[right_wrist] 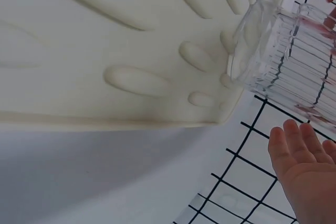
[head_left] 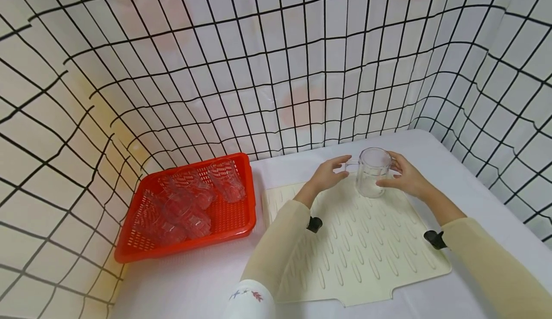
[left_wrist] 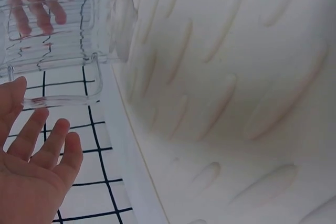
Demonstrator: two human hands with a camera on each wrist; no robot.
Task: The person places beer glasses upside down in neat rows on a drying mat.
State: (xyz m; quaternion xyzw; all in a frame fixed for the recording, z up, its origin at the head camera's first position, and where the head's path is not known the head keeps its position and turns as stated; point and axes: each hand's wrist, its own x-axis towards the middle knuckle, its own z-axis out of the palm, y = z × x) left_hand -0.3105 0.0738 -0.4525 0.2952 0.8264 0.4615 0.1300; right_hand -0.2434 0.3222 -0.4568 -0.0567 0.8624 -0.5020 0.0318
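Observation:
A clear glass mug (head_left: pixel 372 177) stands on the cream ridged mat (head_left: pixel 345 242), near its far edge, with its handle (left_wrist: pixel 63 100) pointing left. My left hand (head_left: pixel 326 174) is at that handle, fingers spread; in the left wrist view the thumb lies close to the handle's end. On the mug's other side is my right hand (head_left: pixel 407 175), thumb toward the near face and fingers toward the far side. Seen from the right wrist, its fingers (right_wrist: pixel 299 142) are extended beside the glass. Whether they touch it is hard to tell.
To the left sits a red plastic basket (head_left: pixel 252 204) with several clear glass pieces (head_left: pixel 177 209) lying in it. A black wire grid (head_left: pixel 302 70) encloses the back and sides of the white-covered table (head_left: pixel 185 280).

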